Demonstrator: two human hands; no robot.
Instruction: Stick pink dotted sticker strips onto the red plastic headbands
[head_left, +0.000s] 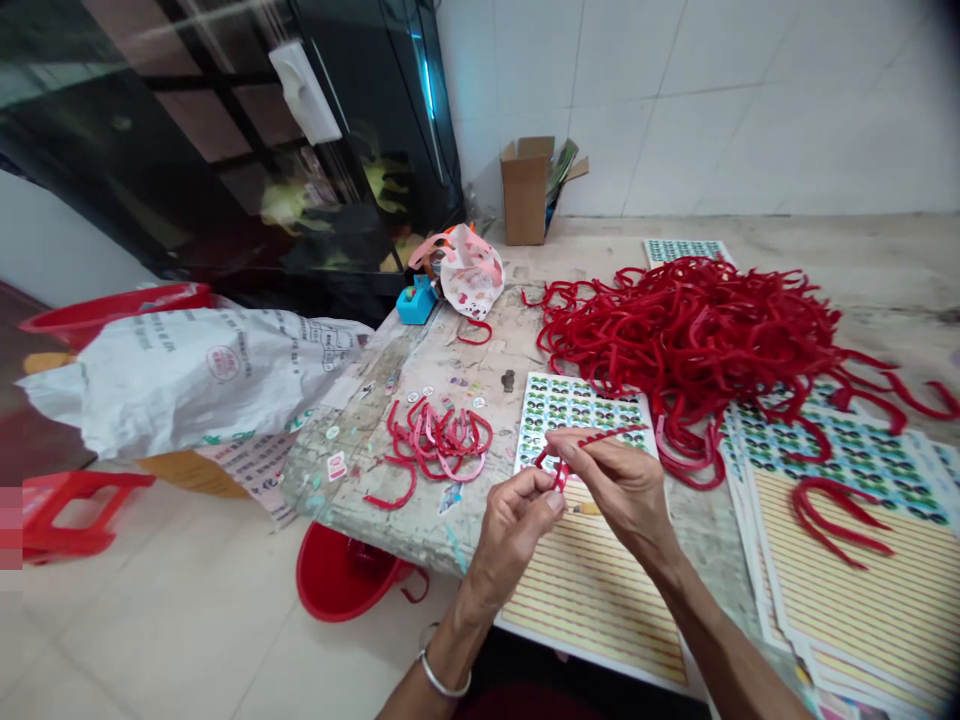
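My left hand (pixel 517 525) pinches a thin red curved band (pixel 561 474) between thumb and fingers. White marks show along its side. My right hand (pixel 626 490) is closed on the same band, just right of the left, and a red end sticks out past its fingers. Both hands are over a printed sheet (pixel 592 590) with small green-and-blue pictures at the top and yellow lined strips below. Beyond them lies a big heap of red U-shaped bands (pixel 690 325). A smaller pile of red and pink bands (pixel 439 440) rests to the left.
More printed sheets (pixel 862 560) are stacked on the right, with loose bands on top. A blue tape dispenser (pixel 416 302), a patterned bag (pixel 471 275) and a cardboard box (pixel 523 195) stand at the back. Below the table's left edge is a red bucket (pixel 337 590); white sacking (pixel 202 375) lies beside it.
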